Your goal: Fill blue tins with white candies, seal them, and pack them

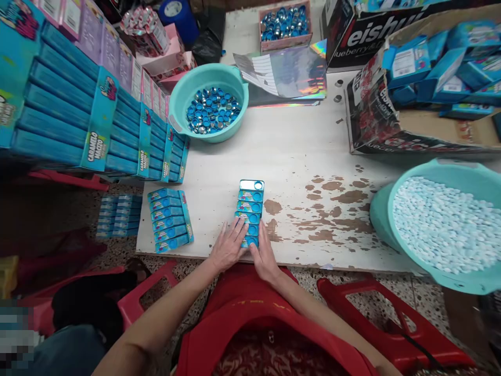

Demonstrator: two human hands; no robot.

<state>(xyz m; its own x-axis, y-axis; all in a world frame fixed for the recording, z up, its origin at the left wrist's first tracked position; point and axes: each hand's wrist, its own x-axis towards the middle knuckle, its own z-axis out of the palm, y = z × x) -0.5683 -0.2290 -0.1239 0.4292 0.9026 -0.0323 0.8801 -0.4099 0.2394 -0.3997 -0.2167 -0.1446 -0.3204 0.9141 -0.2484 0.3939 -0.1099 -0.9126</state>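
Observation:
A short column of small blue candy boxes [249,208] lies on the table in front of me. Each box has a round spot at its right end, and the farthest one shows a whitish face. My left hand [230,244] lies with fingers stretched over the left side of the nearer boxes. Along their right edge my right hand [266,257] rests, fingers extended and thumb at the nearest box. Both hands partly cover the near end. To the left, a separate blue pack of boxes [169,219] is fanned out on the table.
Stacked blue display packs [70,104] fill the left. A turquoise basin [225,137] holds blue-and-silver caps; a pink box [285,44] holds more. Shiny sheets [279,73] lie behind. At right stand a carton [366,122] of blue boxes and a turquoise tub [383,219] of pale candies.

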